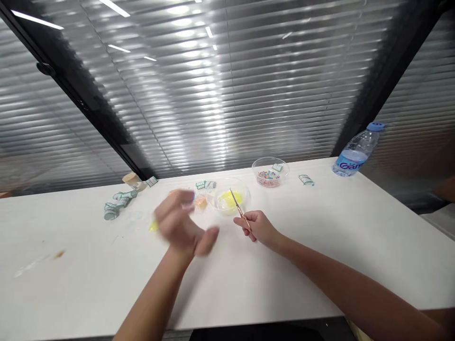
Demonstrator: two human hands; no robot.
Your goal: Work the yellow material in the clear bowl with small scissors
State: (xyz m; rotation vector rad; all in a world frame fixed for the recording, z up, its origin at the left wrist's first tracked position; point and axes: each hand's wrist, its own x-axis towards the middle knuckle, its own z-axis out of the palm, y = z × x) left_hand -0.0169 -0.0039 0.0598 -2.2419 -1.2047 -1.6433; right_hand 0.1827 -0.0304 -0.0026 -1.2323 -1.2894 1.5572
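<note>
My right hand [261, 227] is closed on the handles of a small pair of scissors [237, 203] with rose-gold handles. Their blades point up and away, in front of a clear plastic bowl [245, 201] with something yellow [232, 197] in it. My left hand [181, 225] is raised over the table and smeared by motion. Its thumb stands apart from the bent fingers, and I see nothing between them. Just left of that hand shows a bright yellow bit [153, 226], partly hidden by it. Behind the fingers lies a small orange packet [200, 202].
A second clear bowl [270, 181] holds colourful beads and a small packet. Several green-and-white packets [121, 201] lie at the left, near a beige-topped container [132, 180]. Another packet [306, 180] lies right of the bowls. A water bottle [357, 152] stands at the back right, by the blinds.
</note>
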